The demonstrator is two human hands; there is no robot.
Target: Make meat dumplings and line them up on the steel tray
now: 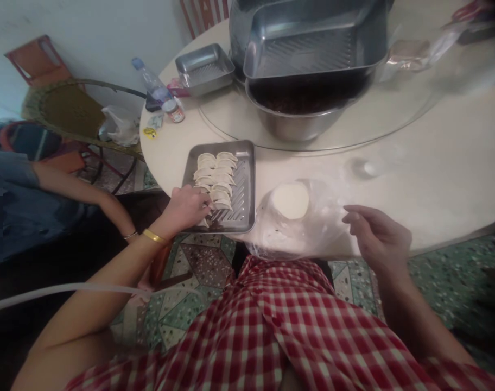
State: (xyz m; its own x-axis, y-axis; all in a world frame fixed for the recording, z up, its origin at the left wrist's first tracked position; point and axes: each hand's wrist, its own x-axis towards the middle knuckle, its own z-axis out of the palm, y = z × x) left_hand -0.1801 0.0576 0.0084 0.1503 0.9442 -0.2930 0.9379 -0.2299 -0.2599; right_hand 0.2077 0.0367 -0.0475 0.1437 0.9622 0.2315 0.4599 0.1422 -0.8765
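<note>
My left hand [190, 206] reaches into the metal tray [247, 184], its fingers closed at the near end of a row of dumplings [215, 176]. A dumpling [205, 221] shows partly beneath those fingers. Several pale, folded dumplings lie there in two rows. Over the right part of the table, my right hand [380, 236] hovers with fingers curled and thumb against them, nothing visible in it. Between the hands, a round dough wrapper [291, 200] lies on a clear plastic sheet [321, 222].
Behind the tray, a large metal bowl [300, 125] of dark filling stands on a glass turntable [215, 122], with an empty-looking pan [312, 60] resting above it. A smaller pan [204, 70], a plastic bottle [150, 79] and a jar [174, 111] stand back left. Another person's arm [88, 190] is at left.
</note>
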